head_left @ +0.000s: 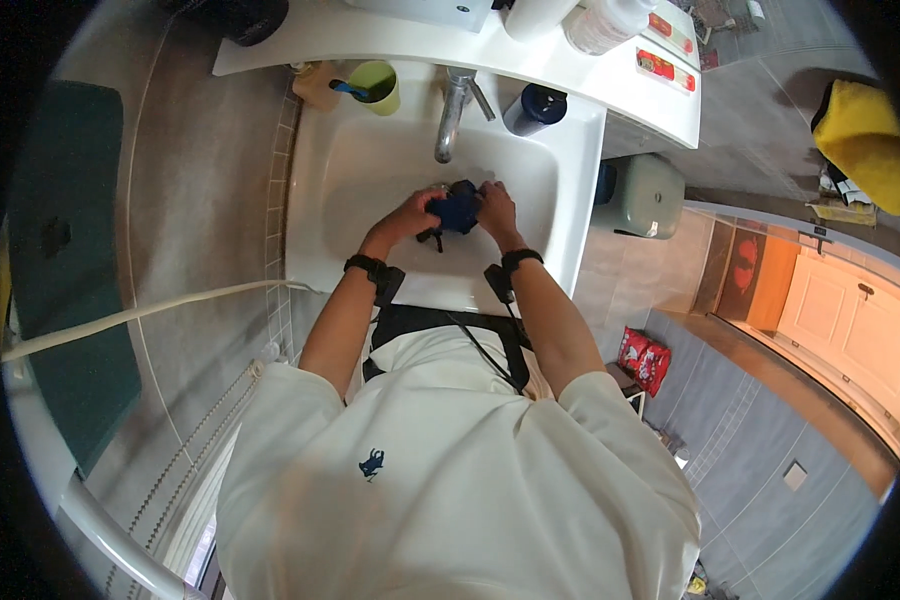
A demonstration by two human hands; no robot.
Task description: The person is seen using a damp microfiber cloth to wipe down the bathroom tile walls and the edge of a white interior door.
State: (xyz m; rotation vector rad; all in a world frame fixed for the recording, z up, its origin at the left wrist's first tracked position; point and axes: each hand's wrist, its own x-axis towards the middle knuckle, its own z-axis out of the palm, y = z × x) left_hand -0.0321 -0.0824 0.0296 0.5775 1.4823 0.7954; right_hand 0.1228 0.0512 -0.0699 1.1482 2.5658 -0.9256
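Over the basin of the white sink (335, 200), below the tap (450, 125), a small dark blue cloth item (457, 207) is between my two hands. It looks bunched up, and a thin black strap-like end (432, 238) hangs from its near left side. My left hand (410, 217) is closed on its left edge. On the right edge, my right hand (497, 212) pinches it with bent fingers. The kind of cloth piece is too small and dark to tell. Each wrist wears a black strap with a small dark device. No running water can be made out.
On the sink's back ledge stand a yellow-green cup (377, 88) with a blue-handled brush, a tan bottle (316, 86) and a dark blue container (536, 109). A white shelf (390, 38) with bottles and red-labelled boxes overhangs the back. A greenish-grey bin (648, 197) is at the right.
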